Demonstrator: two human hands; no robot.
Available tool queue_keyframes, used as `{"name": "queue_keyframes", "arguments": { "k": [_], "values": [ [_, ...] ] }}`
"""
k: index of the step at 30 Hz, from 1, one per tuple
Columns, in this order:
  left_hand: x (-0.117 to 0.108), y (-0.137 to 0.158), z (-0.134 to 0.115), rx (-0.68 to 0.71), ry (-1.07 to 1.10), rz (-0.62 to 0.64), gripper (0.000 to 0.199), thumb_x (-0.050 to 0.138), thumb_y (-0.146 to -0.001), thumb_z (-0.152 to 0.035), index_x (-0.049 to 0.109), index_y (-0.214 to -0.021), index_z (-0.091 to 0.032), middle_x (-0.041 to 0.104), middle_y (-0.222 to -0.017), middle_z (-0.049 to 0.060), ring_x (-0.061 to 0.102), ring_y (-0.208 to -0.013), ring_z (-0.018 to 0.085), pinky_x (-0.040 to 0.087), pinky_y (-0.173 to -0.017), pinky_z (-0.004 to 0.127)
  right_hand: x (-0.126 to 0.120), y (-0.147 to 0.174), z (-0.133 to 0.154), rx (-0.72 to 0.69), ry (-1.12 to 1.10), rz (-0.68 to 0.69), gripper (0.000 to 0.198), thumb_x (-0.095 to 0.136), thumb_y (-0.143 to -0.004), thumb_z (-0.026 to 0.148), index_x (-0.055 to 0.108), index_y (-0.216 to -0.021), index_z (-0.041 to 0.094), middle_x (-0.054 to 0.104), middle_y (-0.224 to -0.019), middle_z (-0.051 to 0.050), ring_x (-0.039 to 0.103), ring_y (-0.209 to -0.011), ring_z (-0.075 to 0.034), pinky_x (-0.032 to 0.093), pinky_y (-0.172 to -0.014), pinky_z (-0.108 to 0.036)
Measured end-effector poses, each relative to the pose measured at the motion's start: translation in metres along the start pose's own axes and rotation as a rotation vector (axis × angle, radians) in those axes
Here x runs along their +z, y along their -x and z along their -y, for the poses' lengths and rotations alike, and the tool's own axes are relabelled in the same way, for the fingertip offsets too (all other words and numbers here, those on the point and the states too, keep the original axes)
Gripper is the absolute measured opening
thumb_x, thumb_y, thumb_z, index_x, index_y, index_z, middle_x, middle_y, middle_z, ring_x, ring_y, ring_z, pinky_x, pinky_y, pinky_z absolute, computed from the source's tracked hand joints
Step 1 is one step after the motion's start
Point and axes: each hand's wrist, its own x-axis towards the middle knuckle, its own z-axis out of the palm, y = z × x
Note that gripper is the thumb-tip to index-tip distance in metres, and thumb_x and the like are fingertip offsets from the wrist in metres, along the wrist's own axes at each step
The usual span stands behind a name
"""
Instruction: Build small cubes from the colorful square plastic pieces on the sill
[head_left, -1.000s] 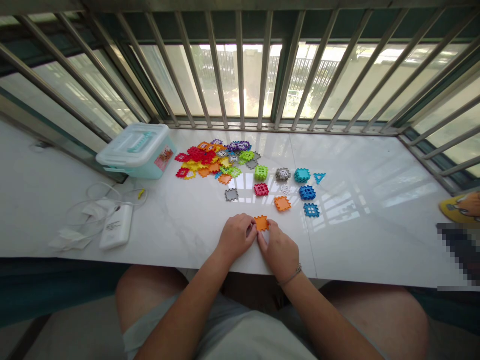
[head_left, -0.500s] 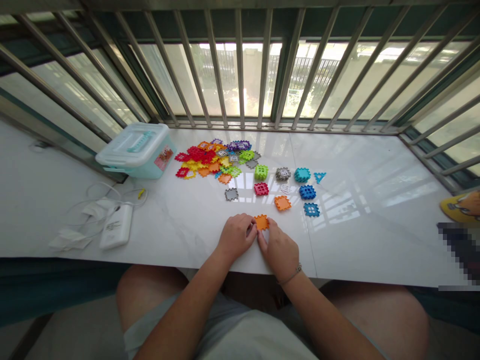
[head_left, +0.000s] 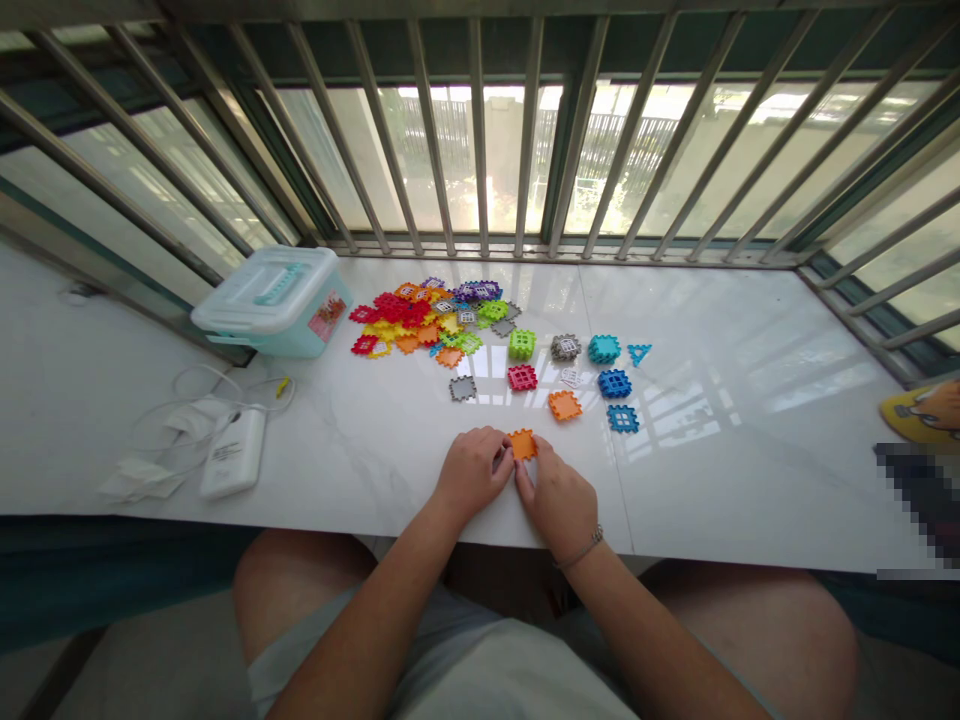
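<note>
Between both hands, near the table's front edge, is an orange square building tile (head_left: pixel 523 444) with notched edges. My left hand (head_left: pixel 474 470) grips its left side with curled fingers. On the tile's right side, the thumb and fingers of my right hand (head_left: pixel 559 492) are closed. Just beyond lie another orange tile (head_left: pixel 565 405), a red tile stack (head_left: pixel 523 378), a grey tile (head_left: pixel 463 388) and a blue window tile (head_left: pixel 622 419). Farther back stand a green stack (head_left: pixel 522 345), a grey stack (head_left: pixel 566 347), a turquoise stack (head_left: pixel 604 349) and a dark blue stack (head_left: pixel 615 383).
A mixed heap of coloured tiles (head_left: pixel 409 315) lies at the back left, beside a lidded turquoise box (head_left: pixel 289 335). On the left are a white power bank (head_left: pixel 234 452) and a cable. A blue triangle (head_left: pixel 639 355) lies right of the stacks. Metal bars (head_left: pixel 480 150) border the table's back.
Almost nothing differs. Both hands stay at the orange tile in the same place, with at most a tiny shift.
</note>
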Motion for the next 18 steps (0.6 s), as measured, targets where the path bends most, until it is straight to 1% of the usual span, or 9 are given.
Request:
{"name": "queue_keyframes", "arguments": {
  "k": [7, 12, 18],
  "values": [
    [-0.0003, 0.0000, -0.0004, -0.001, -0.006, 0.010, 0.003, 0.065, -0.099, -0.021, 0.068, -0.097, -0.022, 0.071, -0.092, 0.003, 0.065, -0.087, 0.023, 0.046, -0.083, 0.040, -0.0007, -0.0007, 0.0001, 0.005, -0.009, 0.012, 0.048, 0.058, -0.111, 0.046, 0.061, -0.150, 0.018, 0.083, -0.116, -0.010, 0.079, -0.088, -0.020, 0.046, -0.070, -0.029],
    [0.0002, 0.0003, 0.0002, 0.003, -0.008, 0.003, 0.004, 0.065, -0.099, -0.021, 0.067, -0.097, -0.023, 0.071, -0.091, 0.003, 0.065, -0.087, 0.023, 0.046, -0.083, 0.040, -0.0007, -0.0005, -0.0003, 0.001, 0.000, 0.034, 0.049, 0.055, -0.112, 0.046, 0.061, -0.152, 0.018, 0.083, -0.117, -0.012, 0.079, -0.088, -0.020, 0.046, -0.070, -0.029],
    [-0.0003, -0.0001, 0.0007, 0.005, -0.009, -0.004, 0.004, 0.064, -0.100, -0.022, 0.067, -0.097, -0.023, 0.071, -0.090, 0.003, 0.065, -0.088, 0.023, 0.046, -0.083, 0.040, 0.0002, 0.0000, -0.0014, -0.008, -0.003, 0.024, 0.047, 0.054, -0.113, 0.046, 0.062, -0.151, 0.020, 0.083, -0.115, -0.009, 0.079, -0.087, -0.020, 0.046, -0.071, -0.029]
  ]
}}
